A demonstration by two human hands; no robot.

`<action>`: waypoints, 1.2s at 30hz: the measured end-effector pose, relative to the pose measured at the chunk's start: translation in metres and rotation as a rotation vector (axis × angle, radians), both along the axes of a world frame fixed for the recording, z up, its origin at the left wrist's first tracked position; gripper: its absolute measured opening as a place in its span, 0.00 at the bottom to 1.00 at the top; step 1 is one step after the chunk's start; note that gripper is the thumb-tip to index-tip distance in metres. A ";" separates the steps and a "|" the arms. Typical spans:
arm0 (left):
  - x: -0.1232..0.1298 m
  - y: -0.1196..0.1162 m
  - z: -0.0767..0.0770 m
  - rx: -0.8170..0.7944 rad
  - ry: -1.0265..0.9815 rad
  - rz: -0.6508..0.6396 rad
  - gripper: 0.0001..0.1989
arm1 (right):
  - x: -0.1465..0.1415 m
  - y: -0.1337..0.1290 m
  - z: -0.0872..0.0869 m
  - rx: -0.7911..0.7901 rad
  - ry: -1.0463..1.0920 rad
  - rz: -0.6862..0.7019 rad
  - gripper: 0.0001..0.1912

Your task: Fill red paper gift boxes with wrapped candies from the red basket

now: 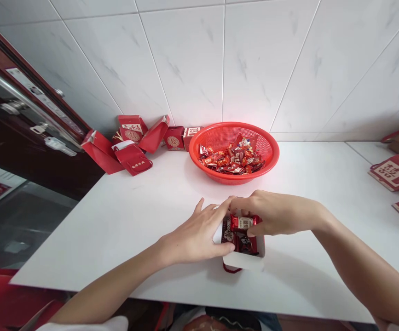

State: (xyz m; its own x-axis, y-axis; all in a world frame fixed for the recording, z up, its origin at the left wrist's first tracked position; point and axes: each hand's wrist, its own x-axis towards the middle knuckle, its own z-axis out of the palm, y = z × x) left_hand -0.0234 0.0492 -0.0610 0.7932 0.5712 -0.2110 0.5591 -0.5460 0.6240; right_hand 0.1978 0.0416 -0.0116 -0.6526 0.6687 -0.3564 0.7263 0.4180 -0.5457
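Note:
A small open box (262,247) stands on the white table with its pale flap folded toward me. Red and dark wrapped candies (246,242) fill its inside. My left hand (199,232) holds the box at its left side, thumb at the near left edge and fingers at the far side. From the right, my right hand (271,212) reaches into the box, its fingers closed on a red candy packet (243,223) with a cream label. Beyond both hands sits a red plastic basket (234,179) with many wrapped candies (234,158).
Several red gift boxes (154,134) lie against the tiled wall at the back left. More red boxes (394,172) are at the right edge. A dark door frame with keys (59,145) borders the table (133,220) on the left.

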 end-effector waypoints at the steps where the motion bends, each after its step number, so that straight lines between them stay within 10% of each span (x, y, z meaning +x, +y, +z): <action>1: 0.001 0.000 0.000 0.003 -0.001 -0.001 0.47 | 0.001 -0.002 -0.001 -0.021 0.005 -0.012 0.18; 6: 0.002 -0.002 0.000 0.009 0.019 -0.004 0.49 | -0.009 -0.007 -0.014 0.024 -0.115 0.077 0.05; 19: 0.002 -0.005 0.002 -0.004 -0.002 -0.023 0.49 | -0.048 0.003 -0.037 -0.102 -0.444 0.333 0.12; 29: 0.004 -0.007 0.001 -0.028 0.012 0.013 0.49 | -0.018 0.005 0.006 0.084 -0.398 0.126 0.10; 36: 0.005 -0.008 -0.004 -0.020 -0.016 0.000 0.51 | -0.031 -0.009 -0.011 0.230 -0.427 0.186 0.08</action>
